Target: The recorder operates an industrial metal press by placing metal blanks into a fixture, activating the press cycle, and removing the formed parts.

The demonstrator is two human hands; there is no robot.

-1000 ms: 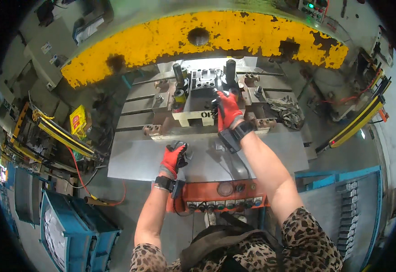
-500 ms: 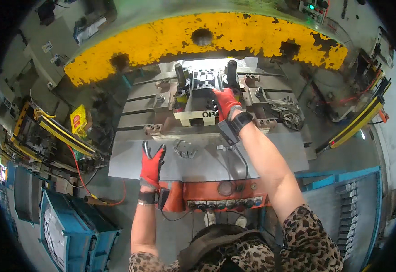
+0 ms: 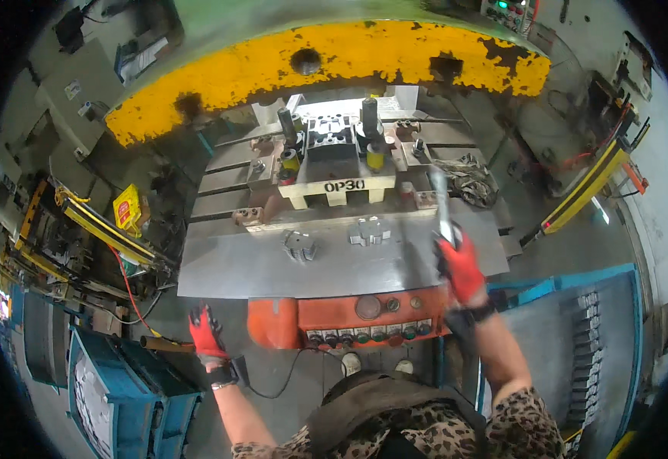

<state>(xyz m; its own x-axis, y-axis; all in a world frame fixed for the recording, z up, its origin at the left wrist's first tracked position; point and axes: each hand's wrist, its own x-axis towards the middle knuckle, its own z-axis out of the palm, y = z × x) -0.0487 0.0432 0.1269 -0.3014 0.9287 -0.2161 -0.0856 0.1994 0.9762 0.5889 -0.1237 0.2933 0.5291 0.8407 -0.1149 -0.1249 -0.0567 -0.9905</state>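
Observation:
My right hand (image 3: 462,268), in a red glove with dark fingertips, is closed around the near end of a long shiny metal part (image 3: 442,200). Motion blurs the part, which points away from me above the right side of the steel plate (image 3: 234,264). My left hand (image 3: 208,335), gloved alike, hangs left of the plate with its fingers apart and nothing in them. Two small grey metal pieces, a left one (image 3: 300,245) and a right one (image 3: 370,232), lie on the plate. Behind them stands a press die (image 3: 337,187) with dark guide posts.
A yellow press beam (image 3: 380,53) spans the back above the die. An orange control panel (image 3: 368,315) sits below the plate's front edge. Blue bins stand on the left (image 3: 112,386) and right (image 3: 633,329), the right one with a row of metal parts. Crumpled dark wrapping (image 3: 468,180) lies right of the die.
My right hand has left the die and come back to the right, now carrying the long metal part. My left hand has moved left and nearer me, off the plate.

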